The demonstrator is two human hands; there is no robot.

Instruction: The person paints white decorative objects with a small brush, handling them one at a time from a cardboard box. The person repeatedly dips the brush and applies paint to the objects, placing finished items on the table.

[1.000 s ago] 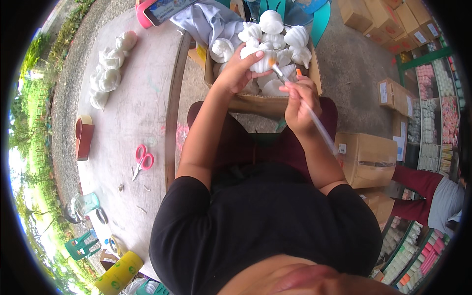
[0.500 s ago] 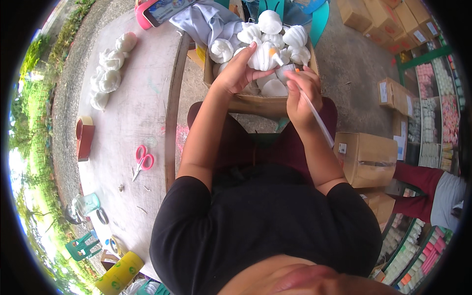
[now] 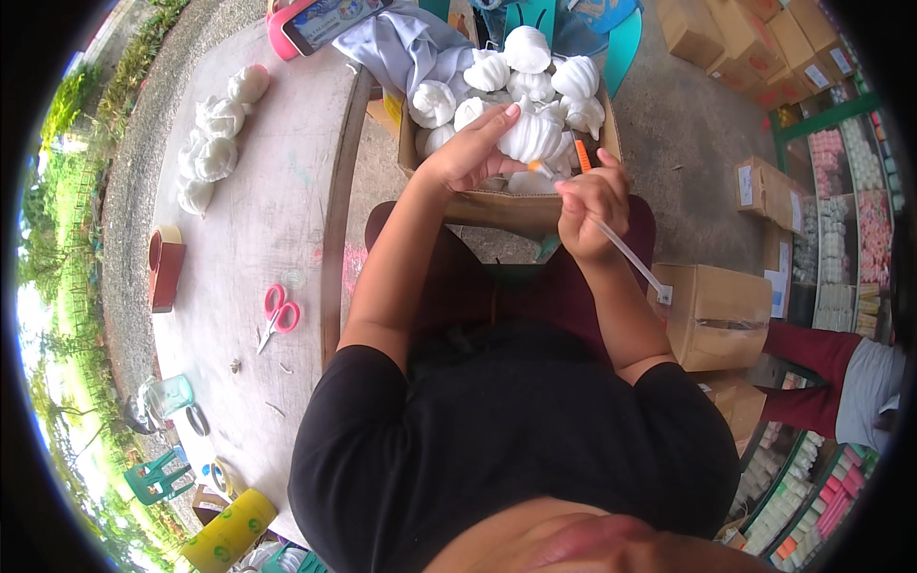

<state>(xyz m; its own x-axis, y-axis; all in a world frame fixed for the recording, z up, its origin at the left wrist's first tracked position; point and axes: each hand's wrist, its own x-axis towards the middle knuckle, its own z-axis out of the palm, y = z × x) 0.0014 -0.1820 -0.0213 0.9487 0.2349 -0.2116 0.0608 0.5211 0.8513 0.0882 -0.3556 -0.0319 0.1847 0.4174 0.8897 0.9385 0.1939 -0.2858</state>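
Note:
My left hand (image 3: 473, 153) holds a white pleated ball (image 3: 531, 137), pumpkin-like in shape, over an open cardboard box (image 3: 516, 206). Its thumb lies on top of the ball and the fingers pass beneath. In my right hand (image 3: 594, 205) is a slim paintbrush (image 3: 626, 246) with a pale handle, pinched between thumb and fingers. The brush's orange-yellow bristles (image 3: 538, 166) are at the lower edge of the ball; whether they touch it I cannot tell. A narrow orange object (image 3: 583, 156) shows just beyond the right fingers. More white pleated balls (image 3: 527, 50) fill the box.
On the table (image 3: 239, 191) at left lie a row of white balls (image 3: 219, 116), pink-handled scissors (image 3: 277, 315), a tape roll (image 3: 165, 267) and a propped phone (image 3: 330, 21). Grey cloth (image 3: 401, 43) hangs beside the box. Cardboard cartons (image 3: 716, 315) and another person (image 3: 812, 372) are at right.
The brush tip has come down from the ball's upper face to its lower edge. The ball has turned and moved down slightly in my left hand. The orange object shows more.

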